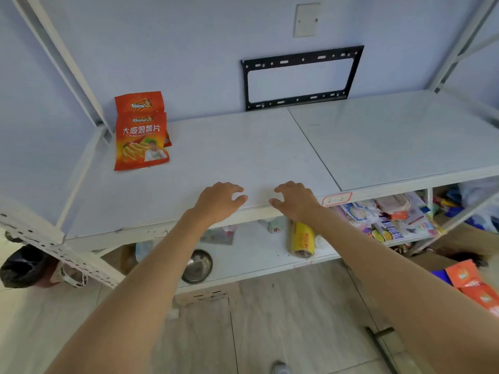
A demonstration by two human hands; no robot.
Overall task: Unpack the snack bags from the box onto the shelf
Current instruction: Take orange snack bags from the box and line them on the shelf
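Two orange snack bags stand at the back left of the white shelf (243, 147): the front bag (140, 141) leans on the rear bag (140, 102), which rests against the wall. My left hand (220, 202) and my right hand (295, 202) hover side by side over the shelf's front edge, fingers curled and apart, holding nothing. More orange snack bags (471, 284) lie low at the right edge, beside my right forearm. I cannot make out the box around them.
A black wall bracket (302, 76) hangs behind the shelf. The lower shelf holds a yellow roll (302, 240), a steel bowl (197, 265) and mixed packets (388, 217). A black bag (23, 265) sits on the floor at left. Shelf uprights frame both sides.
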